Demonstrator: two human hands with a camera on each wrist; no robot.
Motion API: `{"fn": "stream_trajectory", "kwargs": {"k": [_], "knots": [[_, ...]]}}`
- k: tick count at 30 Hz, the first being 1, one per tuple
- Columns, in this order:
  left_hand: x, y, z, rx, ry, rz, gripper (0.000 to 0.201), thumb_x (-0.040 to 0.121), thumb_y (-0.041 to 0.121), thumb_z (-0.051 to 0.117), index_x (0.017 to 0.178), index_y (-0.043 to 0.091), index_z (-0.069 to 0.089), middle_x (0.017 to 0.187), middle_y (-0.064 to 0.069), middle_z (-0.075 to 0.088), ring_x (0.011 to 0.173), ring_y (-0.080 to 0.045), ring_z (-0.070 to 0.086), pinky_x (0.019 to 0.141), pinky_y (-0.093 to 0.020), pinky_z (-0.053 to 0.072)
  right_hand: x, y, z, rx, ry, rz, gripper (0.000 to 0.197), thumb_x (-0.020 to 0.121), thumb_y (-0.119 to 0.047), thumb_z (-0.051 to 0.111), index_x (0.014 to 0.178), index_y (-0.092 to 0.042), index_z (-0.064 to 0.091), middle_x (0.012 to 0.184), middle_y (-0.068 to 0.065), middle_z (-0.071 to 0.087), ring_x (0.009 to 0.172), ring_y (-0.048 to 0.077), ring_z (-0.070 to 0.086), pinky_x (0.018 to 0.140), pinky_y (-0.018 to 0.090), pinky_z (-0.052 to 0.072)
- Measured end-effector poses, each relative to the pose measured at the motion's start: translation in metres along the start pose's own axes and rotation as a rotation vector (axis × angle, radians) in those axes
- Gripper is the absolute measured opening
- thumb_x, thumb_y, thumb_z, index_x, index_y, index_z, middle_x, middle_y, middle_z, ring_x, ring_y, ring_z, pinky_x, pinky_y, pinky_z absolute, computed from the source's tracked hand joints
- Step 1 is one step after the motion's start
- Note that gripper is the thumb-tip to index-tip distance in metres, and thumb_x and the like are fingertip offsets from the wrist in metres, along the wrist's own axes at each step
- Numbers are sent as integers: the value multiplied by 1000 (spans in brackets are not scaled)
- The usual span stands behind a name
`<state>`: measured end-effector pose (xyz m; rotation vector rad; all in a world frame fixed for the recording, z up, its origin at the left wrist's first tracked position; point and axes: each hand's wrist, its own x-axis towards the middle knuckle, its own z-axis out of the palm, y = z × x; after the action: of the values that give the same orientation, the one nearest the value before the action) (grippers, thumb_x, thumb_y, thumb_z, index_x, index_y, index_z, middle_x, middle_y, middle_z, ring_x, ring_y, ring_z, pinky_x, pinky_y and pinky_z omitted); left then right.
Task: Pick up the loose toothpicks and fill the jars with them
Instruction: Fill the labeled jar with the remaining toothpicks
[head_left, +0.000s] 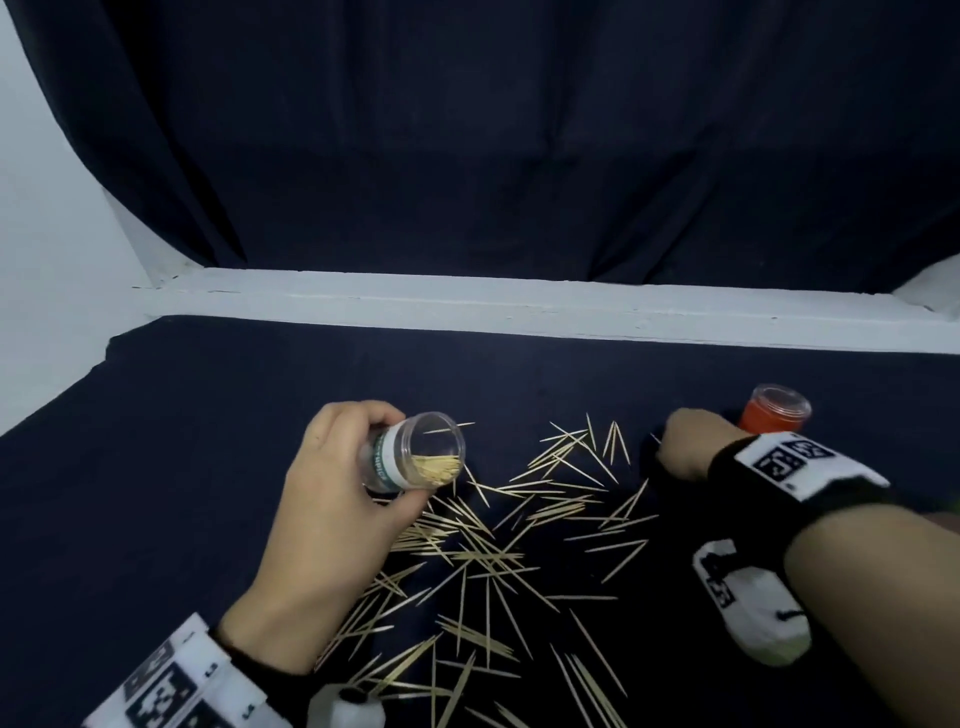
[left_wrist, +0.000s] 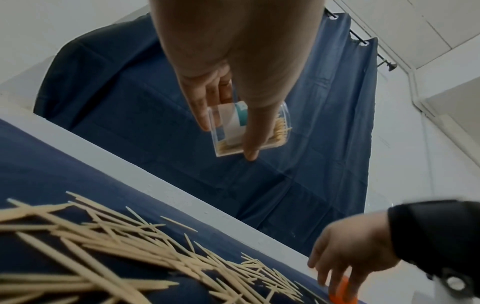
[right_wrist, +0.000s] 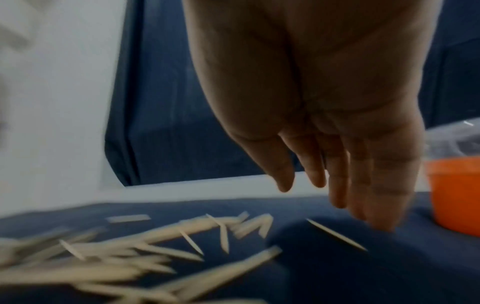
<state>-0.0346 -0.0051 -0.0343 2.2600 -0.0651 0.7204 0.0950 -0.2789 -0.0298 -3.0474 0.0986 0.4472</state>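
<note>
Dark navy cloth (head_left: 208, 467) over the table, white ledge (head_left: 519, 306) behind it & a navy curtain (head_left: 467, 130) on a white wall. My left hand (head_left: 332, 514) is wrapped round a clear plastic jar (head_left: 415, 454) w/ a teal-white label, tipped on its side, mouth toward my right, a bundle of thin pale wood picks low inside. Loose toothpicks (head_left: 493, 561) lie scattered just under & right of that hand; my right hand (head_left: 691, 441), fingers straight & holding nothing, points down at the cloth next to one stray pick (right_wrist: 337, 234), the orange jar (head_left: 774, 415) just beyond it.
</note>
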Motion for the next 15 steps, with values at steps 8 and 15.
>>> {"fn": "stream_trajectory", "kwargs": {"k": [8,15], "knots": [[1,-10,-4,-59,0,-54,48,58,21,86,91,36,55,98,18,53,97,2,52,78,-9,44,28,-25,6,22,-79,-41,23,92,-12,54,106,3,63,103,20,62,86,22,57,65,24,45],[0,-18,-9,-83,36,-85,50,57,20,87,90,37,55,102,21,51,98,2,52,75,-17,47,22,-83,15,-17,-82,-356,25,89,-2,45,101,-4,66,106,12,65,94,28,61,77,30,47]]}}
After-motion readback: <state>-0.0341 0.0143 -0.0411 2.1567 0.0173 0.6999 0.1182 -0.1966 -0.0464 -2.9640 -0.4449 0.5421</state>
